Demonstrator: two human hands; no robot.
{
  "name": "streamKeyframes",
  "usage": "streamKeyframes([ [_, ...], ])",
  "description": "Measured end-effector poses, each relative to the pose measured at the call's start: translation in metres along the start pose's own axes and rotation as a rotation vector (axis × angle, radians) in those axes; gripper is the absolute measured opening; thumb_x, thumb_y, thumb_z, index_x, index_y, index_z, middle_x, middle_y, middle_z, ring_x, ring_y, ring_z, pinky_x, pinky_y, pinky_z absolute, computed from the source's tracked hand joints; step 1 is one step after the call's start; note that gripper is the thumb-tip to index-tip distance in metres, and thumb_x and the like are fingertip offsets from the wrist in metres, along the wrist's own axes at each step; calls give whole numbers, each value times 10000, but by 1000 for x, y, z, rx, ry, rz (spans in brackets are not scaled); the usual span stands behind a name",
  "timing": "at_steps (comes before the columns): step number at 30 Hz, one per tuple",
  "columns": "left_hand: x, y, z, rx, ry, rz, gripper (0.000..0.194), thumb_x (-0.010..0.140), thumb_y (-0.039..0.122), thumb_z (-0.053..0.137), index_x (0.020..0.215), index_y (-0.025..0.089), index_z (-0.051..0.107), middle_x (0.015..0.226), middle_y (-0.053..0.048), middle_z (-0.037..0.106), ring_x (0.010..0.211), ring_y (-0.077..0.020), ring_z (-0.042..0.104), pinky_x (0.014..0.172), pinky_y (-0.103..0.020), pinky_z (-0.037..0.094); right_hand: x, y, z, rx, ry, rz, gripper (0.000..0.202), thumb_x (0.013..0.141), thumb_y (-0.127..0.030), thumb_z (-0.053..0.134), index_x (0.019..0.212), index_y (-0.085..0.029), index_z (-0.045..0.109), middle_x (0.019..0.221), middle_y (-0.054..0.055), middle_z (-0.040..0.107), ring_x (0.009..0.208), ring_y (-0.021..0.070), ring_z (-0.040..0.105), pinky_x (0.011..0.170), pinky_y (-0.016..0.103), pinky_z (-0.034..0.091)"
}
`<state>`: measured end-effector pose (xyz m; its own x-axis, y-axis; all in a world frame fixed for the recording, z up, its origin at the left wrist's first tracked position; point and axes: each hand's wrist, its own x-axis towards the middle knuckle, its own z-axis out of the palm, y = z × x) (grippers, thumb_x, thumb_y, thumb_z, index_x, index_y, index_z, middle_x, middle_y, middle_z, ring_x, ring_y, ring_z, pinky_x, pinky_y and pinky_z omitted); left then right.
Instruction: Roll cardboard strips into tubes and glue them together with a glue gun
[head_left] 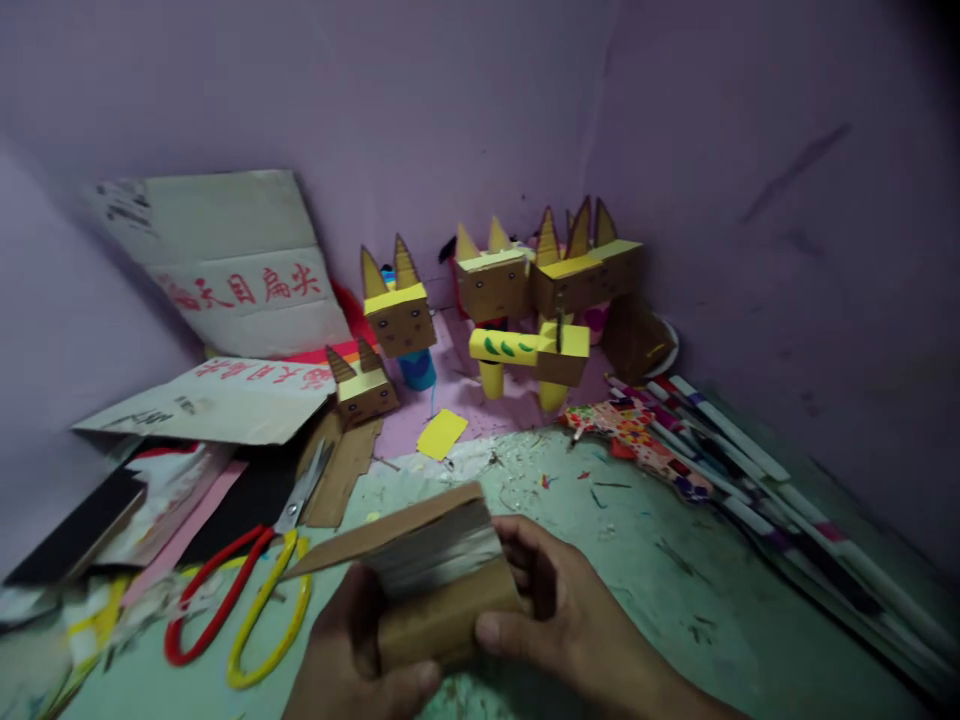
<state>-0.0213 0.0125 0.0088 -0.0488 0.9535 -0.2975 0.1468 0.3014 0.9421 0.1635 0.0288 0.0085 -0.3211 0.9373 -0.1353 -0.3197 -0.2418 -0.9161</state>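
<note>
A small folded cardboard box (450,615) is held low in front of me, its flap lifted and its greyish inside showing. My left hand (360,650) grips its left side, thumb along the near edge. On the opposite side my right hand (547,600) clasps it, the thumb on the front face and the fingers behind. Left of the box lie open scissors (262,570) with one red and one yellow handle. Beyond it, a yellow paper piece (442,434) rests on a pink sheet (401,432).
Cardboard animal figures (401,320) with pointed ears stand at the back, one with a yellow tube body (510,347). Folded cardboard with red writing (247,285) leans at left above stacked paper. Several markers (727,425) and a patterned cutout (637,440) lie at right. Scraps litter the green tabletop (675,600).
</note>
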Motion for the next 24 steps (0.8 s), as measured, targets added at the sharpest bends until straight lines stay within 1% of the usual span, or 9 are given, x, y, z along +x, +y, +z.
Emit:
streamKeyframes([
  [5,-1,2,4,-187,-233,129,660,600,389,803,1155,190,506,1145,-116,644,1077,-328,589,914,-427,472,0,5,-4,-93,0,31,456,651,-381,773,1022,-188,590,997,96,703,949,271,656,805,382,505],
  [7,0,6,4,-329,-362,159,730,625,379,805,1238,190,456,1258,-133,572,1171,-328,527,972,-435,424,1,7,-9,-104,13,47,508,654,-412,782,1070,-181,603,1051,110,690,982,287,647,843,405,501],
  [9,2,10,1,-499,-430,161,768,626,392,812,1273,196,448,1306,-132,535,1225,-327,479,1006,-430,388,2,9,-15,-117,44,37,559,623,-461,799,1080,-195,618,1076,114,686,1006,305,638,857,421,500],
  [11,3,11,-2,-600,-399,130,626,700,408,759,1236,196,514,1285,-116,561,1233,-304,473,1029,-407,360,4,11,-20,-149,59,27,617,577,-504,815,1086,-213,625,1080,114,690,1017,322,634,843,432,510],
  [14,6,8,-5,-586,-295,43,360,828,411,627,1100,174,632,1163,-97,648,1154,-269,537,1009,-385,368,4,12,-24,-251,43,17,736,505,-536,836,1133,-218,619,1087,122,694,1018,345,636,837,450,521],
  [18,8,6,-6,-542,-175,-5,383,755,461,667,960,138,681,980,-89,706,967,-268,618,913,-383,424,-1,7,-29,-515,48,-9,780,548,-473,828,1236,-197,587,1198,156,647,1083,358,611,864,418,527],
  [20,9,8,-7,-489,-146,36,361,745,458,647,901,135,679,921,-79,708,907,-250,625,872,-359,437,-4,2,-33,-653,87,-67,694,611,-400,804,1245,-220,587,1277,152,599,1127,343,591,834,371,548],
  [21,9,9,-8,-449,-139,49,346,746,458,626,863,136,673,891,-74,705,879,-239,625,847,-345,444,-5,0,-35,-713,102,-116,601,627,-369,794,1189,-234,628,1278,142,599,1127,334,593,793,339,565],
  [24,11,12,-11,-339,-132,15,322,729,464,580,750,146,628,777,-57,677,765,-203,615,747,-314,462,-7,-10,-32,-801,62,-260,149,672,-311,757,802,-244,729,1012,91,711,913,270,691,623,245,579],
])
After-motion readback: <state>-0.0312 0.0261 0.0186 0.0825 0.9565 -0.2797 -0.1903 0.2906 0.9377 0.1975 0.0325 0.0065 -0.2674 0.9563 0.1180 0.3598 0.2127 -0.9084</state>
